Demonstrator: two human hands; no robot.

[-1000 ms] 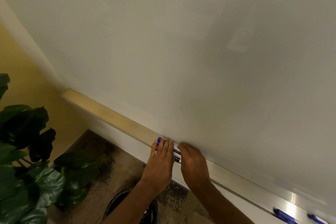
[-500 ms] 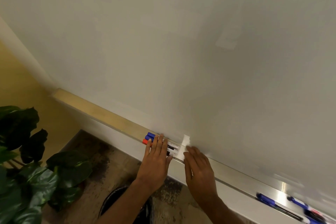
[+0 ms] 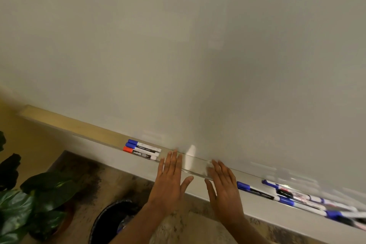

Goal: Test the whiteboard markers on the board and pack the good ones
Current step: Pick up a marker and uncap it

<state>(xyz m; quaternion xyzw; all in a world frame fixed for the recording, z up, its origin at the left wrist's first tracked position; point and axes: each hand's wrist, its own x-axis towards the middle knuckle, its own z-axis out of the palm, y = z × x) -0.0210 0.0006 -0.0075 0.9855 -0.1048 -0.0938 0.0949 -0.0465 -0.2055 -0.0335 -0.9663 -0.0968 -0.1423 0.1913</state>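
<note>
Both hands hover empty over the metal ledge [image 3: 95, 134] below the blank whiteboard [image 3: 178, 45], left hand [image 3: 170, 180] and right hand [image 3: 223, 188] with fingers spread apart. Three capped markers [image 3: 142, 149] lie aligned leftward; the next belongs beside them, caps matching. The right-hand heap of blue-capped markers [image 3: 301, 198] is blurred and cut off; no packing box shows.

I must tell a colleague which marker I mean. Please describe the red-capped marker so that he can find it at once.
Follow the tray under the whiteboard to the three markers left of the left hand. The red-capped marker lies nearest the tray's front edge; the two behind it have blue caps.
</note>
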